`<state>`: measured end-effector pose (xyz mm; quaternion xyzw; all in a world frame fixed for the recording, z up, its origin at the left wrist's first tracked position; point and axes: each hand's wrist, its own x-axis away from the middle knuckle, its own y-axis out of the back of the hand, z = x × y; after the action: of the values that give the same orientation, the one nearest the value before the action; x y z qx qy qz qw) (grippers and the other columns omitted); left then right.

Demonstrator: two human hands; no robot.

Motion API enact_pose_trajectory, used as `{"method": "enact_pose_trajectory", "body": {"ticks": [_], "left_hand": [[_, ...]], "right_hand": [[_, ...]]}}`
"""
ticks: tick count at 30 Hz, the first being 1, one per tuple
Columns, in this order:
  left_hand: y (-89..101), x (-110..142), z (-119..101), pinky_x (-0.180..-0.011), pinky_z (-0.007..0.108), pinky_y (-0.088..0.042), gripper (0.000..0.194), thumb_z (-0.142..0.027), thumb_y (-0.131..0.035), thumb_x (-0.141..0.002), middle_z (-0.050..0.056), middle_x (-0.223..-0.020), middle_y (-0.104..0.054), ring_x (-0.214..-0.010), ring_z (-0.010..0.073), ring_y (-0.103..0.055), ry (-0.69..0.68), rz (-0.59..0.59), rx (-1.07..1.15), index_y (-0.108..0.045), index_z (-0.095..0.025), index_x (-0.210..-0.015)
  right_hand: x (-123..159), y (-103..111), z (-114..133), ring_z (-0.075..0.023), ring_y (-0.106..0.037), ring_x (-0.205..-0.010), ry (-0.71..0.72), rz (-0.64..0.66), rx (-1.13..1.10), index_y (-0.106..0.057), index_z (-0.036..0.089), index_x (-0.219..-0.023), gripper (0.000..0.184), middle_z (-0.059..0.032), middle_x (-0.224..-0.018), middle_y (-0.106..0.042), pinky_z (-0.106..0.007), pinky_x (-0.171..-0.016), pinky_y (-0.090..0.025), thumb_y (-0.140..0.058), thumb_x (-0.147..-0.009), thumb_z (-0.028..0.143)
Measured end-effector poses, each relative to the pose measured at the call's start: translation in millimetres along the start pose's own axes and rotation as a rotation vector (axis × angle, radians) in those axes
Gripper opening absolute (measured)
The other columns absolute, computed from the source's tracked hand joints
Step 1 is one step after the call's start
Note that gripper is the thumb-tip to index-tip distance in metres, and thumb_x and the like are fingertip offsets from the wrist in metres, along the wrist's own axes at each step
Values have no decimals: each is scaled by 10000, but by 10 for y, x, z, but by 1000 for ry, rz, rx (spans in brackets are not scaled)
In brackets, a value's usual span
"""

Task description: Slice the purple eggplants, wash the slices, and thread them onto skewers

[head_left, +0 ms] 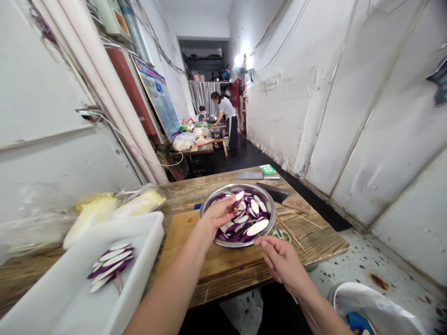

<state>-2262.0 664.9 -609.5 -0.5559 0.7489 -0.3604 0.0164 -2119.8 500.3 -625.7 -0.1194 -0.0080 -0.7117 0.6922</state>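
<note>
My left hand (pixel 220 211) is closed on a small eggplant slice (pixel 239 196), pinched between thumb and fingers above the bowl. In my right hand (pixel 280 257) is a thin wooden skewer (pixel 247 214), gripped low, its upper end pointing toward the slice. A larger white-faced eggplant slice (pixel 257 227) is on the skewer just beyond my right fingers. Below both hands stands a round metal bowl (pixel 205 203) full of purple-skinned eggplant slices. Left of my left arm, a white plastic tub (pixel 146 251) holds skewered eggplant slices (pixel 113 263).
Right of the bowl lie loose skewers (pixel 290 232) and green-handled scissors (pixel 281 233). A cleaver (pixel 256 175) and a dark-bladed knife (pixel 275 192) lie behind it. A wooden board (pixel 178 237) is under the bowl. Bagged cabbages (pixel 139 203) sit left. Two people work farther back.
</note>
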Motion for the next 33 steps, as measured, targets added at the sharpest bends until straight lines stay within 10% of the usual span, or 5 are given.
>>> {"method": "enact_pose_trajectory", "body": {"ticks": [12, 24, 33], "left_hand": [[2, 49, -29, -826, 575, -468, 216, 52, -490, -743, 1, -645, -613, -638, 138, -629, 41, -40, 19, -533, -155, -786], [-52, 58, -5, -670, 290, -561, 70, -39, -544, -785, 84, -643, -638, -621, 151, -653, -1, -134, 79, -566, -104, -768], [-32, 20, 5, -667, 293, -576, 47, -72, -570, -799, 169, -744, -682, -705, 211, -688, -21, -183, 33, -593, -48, -831]], "right_hand": [[37, -61, 31, -21, -185, -269, -4, 17, 11, -539, 137, -886, 426, 140, -359, -317, -171, -305, -108, -529, -729, 533], [11, -39, 17, -24, -176, -277, 3, 11, 3, -533, 115, -940, 466, 148, -362, -304, -173, -300, -118, -529, -731, 531], [16, -15, 13, -26, -182, -281, -4, 9, 53, -545, 105, -960, 478, 142, -365, -310, -179, -309, -116, -521, -744, 530]]}}
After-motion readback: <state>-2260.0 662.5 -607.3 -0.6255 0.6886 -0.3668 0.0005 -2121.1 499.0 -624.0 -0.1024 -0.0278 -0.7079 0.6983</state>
